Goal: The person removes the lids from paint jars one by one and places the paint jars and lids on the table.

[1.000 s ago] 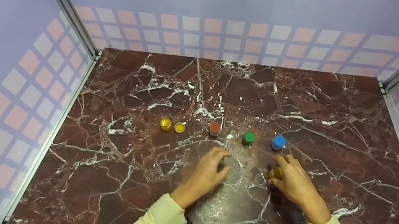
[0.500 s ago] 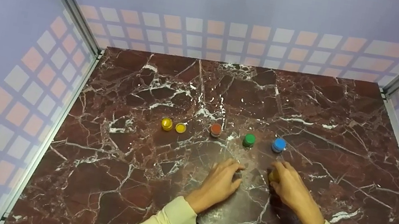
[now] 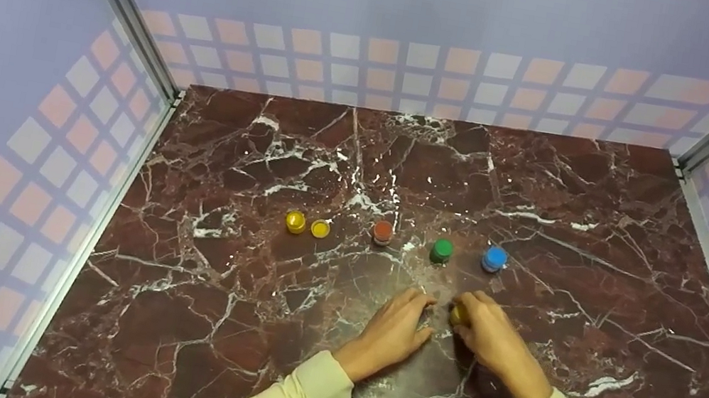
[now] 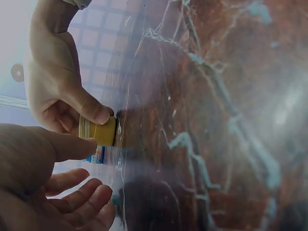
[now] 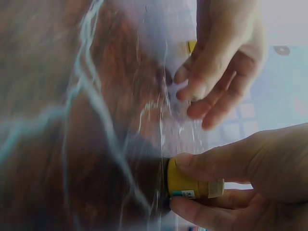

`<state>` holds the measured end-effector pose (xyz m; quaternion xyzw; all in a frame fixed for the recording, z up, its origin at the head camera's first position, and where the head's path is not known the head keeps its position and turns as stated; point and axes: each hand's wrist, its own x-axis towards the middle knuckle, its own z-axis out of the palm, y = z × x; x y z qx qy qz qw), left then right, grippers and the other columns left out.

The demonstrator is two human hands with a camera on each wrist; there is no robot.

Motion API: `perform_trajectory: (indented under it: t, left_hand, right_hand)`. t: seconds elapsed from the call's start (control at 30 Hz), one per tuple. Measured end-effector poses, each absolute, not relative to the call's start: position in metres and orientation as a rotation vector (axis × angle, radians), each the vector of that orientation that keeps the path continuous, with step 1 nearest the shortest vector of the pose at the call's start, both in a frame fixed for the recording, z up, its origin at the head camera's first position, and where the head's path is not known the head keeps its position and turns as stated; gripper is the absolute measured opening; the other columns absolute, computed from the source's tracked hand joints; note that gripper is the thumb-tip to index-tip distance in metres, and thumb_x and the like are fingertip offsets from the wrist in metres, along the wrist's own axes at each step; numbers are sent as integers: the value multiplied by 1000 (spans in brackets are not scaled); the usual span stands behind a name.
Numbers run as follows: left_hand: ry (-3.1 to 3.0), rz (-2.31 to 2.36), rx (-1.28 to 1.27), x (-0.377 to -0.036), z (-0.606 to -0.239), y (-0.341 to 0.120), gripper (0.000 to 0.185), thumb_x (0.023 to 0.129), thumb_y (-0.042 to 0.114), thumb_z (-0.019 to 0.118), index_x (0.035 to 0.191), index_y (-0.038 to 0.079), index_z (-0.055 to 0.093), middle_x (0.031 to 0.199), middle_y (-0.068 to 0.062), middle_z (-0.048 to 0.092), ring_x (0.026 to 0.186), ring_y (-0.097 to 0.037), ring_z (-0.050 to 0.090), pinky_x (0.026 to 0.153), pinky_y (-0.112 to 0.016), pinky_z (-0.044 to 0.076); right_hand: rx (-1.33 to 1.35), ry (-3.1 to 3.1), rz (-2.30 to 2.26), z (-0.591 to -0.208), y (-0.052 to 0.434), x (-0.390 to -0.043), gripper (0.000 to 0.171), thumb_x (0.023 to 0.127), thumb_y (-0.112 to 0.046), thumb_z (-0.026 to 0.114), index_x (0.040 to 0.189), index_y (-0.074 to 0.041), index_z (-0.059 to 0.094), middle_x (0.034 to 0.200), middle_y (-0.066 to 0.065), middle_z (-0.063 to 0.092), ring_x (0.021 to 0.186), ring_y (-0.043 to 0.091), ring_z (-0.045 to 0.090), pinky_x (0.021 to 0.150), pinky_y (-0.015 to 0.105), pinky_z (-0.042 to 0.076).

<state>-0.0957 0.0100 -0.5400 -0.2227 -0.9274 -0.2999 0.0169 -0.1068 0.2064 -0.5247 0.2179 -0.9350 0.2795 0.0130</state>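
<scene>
The right hand pinches a small yellow paint pot between thumb and fingers and holds it standing on the marble tabletop, near the middle of the near half. The right wrist view shows this pot with a yellow body, a printed label and a paler end under the thumb; whether that end is a lid cannot be told. The left hand rests just left of the pot with fingers loosely spread, holding nothing, its fingertips close to the pot but not clearly touching it.

Judging from the layout, the work is partly done: farther back stands a row of pots, a yellow pot with a loose yellow lid just beside it, then a red pot, a green pot and a blue pot. The held pot is not yet in that row. No contents can be made out in any pot.
</scene>
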Motion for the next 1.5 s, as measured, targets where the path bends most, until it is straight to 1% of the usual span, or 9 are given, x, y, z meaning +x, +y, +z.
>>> perform_trajectory:
  t: [0.17, 0.43, 0.63, 0.9, 1.1, 1.27, 1.3, 1.4, 1.5]
  left_hand:
    - [-2902, -973, -640, -97, -541, 8, 46, 87, 10, 80, 129, 1, 63, 118, -11, 63, 110, -25, 64, 97, -34, 52]
    - [-2871, -1018, -613, -98, -544, 1, 43, 82, -1, 79, 122, -4, 64, 109, -13, 59, 99, -28, 65, 90, -33, 55]
    - [-2856, -1053, -601, -98, -545, -5, 41, 82, -1, 79, 121, -3, 67, 107, -11, 61, 98, -25, 65, 90, -31, 54]
    - [-2822, -1159, -610, -100, -546, -15, 39, 80, -2, 80, 117, -3, 67, 111, -13, 65, 106, -29, 65, 96, -36, 52]
    - [-2870, -1151, -565, -102, -549, -22, 39, 82, 0, 81, 119, 0, 68, 113, -11, 69, 115, -33, 63, 102, -40, 49]
    - [-2870, -1129, -558, -101, -550, -25, 41, 78, -4, 79, 118, -1, 68, 110, -11, 69, 111, -33, 64, 98, -41, 51]
    - [-2860, -1127, -565, -101, -550, -26, 39, 77, -4, 79, 115, -1, 69, 107, -11, 69, 106, -32, 65, 95, -40, 52]
    - [-2828, -1109, -583, -101, -551, -27, 34, 76, -2, 79, 109, -2, 69, 99, -11, 67, 97, -29, 65, 87, -38, 54]
    - [-2793, -1098, -601, -102, -552, -27, 28, 74, -2, 79, 101, -1, 68, 91, -9, 62, 85, -26, 62, 78, -36, 53]
  right_hand:
    - [748, -2902, 850, -525, 188, -108, 38, 74, 13, 80, 109, 8, 67, 95, 17, 64, 86, 36, 66, 79, 51, 58]
    - [812, -2881, 871, -528, 166, -109, 39, 75, 11, 82, 109, 6, 63, 101, 20, 65, 92, 39, 68, 79, 52, 57]
    - [843, -2799, 906, -531, 158, -106, 42, 71, 14, 83, 107, 8, 61, 98, 22, 65, 90, 39, 68, 77, 50, 58]
    - [841, -2826, 1027, -529, 151, -103, 47, 76, 11, 81, 117, 12, 59, 106, 28, 69, 98, 44, 70, 84, 51, 58]
    - [815, -2847, 1129, -526, 146, -103, 40, 84, 7, 72, 122, 10, 62, 111, 26, 71, 102, 39, 70, 85, 49, 58]
    - [723, -2856, 1140, -523, 137, -104, 20, 95, -6, 70, 112, 5, 69, 101, 17, 74, 83, 24, 70, 71, 39, 59]
    - [712, -2849, 1116, -523, 135, -104, 17, 97, -9, 70, 109, 4, 70, 97, 14, 73, 79, 22, 68, 68, 38, 58]
    - [675, -2834, 993, -522, 129, -103, 16, 97, -14, 72, 101, 1, 69, 92, 11, 68, 74, 23, 65, 65, 39, 56]
    - [671, -2812, 854, -521, 125, -103, 17, 94, -13, 74, 99, 2, 68, 93, 12, 63, 74, 31, 67, 64, 45, 57]
